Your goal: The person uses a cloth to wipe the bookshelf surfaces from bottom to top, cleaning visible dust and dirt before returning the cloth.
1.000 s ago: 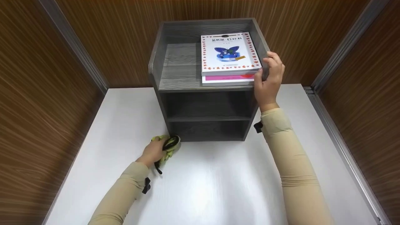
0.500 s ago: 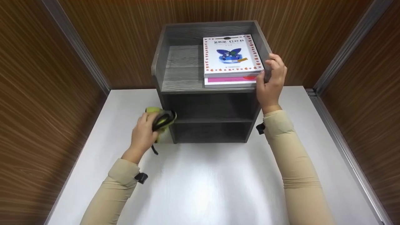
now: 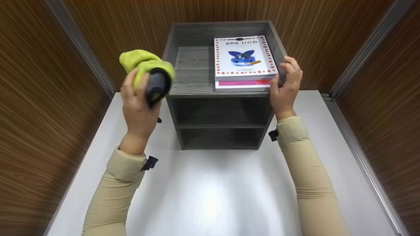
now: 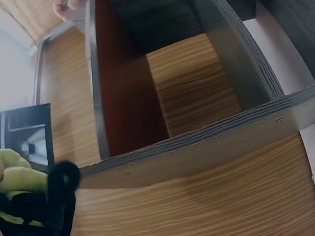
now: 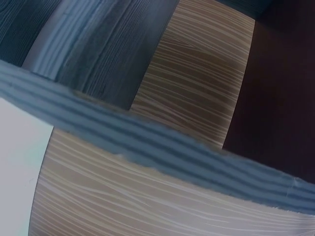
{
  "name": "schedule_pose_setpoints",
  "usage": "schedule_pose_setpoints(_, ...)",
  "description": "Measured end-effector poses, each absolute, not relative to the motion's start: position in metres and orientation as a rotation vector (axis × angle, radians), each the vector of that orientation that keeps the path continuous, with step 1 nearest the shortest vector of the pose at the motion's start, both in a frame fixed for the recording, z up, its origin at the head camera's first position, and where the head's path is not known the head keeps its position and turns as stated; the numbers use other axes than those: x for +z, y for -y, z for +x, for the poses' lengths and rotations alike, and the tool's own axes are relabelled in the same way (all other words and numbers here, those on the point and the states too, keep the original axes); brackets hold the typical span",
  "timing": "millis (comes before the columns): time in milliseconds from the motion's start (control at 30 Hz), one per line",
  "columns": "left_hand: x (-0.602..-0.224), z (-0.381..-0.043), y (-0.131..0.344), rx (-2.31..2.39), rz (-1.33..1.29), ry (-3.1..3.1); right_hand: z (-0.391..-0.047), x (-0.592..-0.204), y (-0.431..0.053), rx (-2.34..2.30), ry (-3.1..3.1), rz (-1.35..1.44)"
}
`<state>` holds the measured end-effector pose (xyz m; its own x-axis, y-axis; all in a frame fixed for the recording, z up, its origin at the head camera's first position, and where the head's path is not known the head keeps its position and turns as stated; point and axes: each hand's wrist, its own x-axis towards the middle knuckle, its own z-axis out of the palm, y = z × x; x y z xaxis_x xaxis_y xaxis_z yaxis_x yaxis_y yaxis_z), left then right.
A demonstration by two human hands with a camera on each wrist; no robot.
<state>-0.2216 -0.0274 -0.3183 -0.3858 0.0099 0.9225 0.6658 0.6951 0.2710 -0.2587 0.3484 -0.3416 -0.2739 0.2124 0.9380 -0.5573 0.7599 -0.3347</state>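
Observation:
My left hand [image 3: 139, 111] grips a soft yellow-green bundle [image 3: 146, 62] with a black loop, raised beside the upper left side of a grey shelf unit [image 3: 223, 126]. A dark end hangs below that hand. In the left wrist view the bundle [image 4: 22, 179] shows at the lower left, before the shelf's edge [image 4: 197, 133]. My right hand [image 3: 286, 88] holds the front of the right side panel, thumb inside and fingers outside. The right wrist view shows only the shelf edge [image 5: 147, 140] and compartments, not the hand.
White books [image 3: 242, 70], the upper one with a blue butterfly picture, lie stacked on the right of the top shelf. Two dark compartments open below. The unit stands on a white table [image 3: 210, 190] against a brown wood-grain wall [image 3: 223, 11], with similar walls at both sides.
My left hand has lifted the yellow-green bundle from the table by the unit's lower left corner up to top-shelf height. My right hand keeps its hold on the side panel.

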Motion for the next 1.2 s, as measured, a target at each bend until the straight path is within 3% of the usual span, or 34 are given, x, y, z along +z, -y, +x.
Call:
schedule_pose_setpoints(200, -0.329, -0.23, 0.018, -0.522, -0.561, 2.201, -0.257, -0.338, -0.348, 0.747, 1.684, 0.28)
schedule_pose_setpoints(667, -0.348, -0.241, 0.012, -0.582, -0.527, 2.098, -0.257, -0.333, -0.349, 0.749, 1.663, 0.283)
schedule_pose_setpoints(1200, -0.473, -0.226, 0.018, -0.578, -0.511, 2.539, -0.262, -0.342, -0.351, 0.746, 1.672, 0.298)
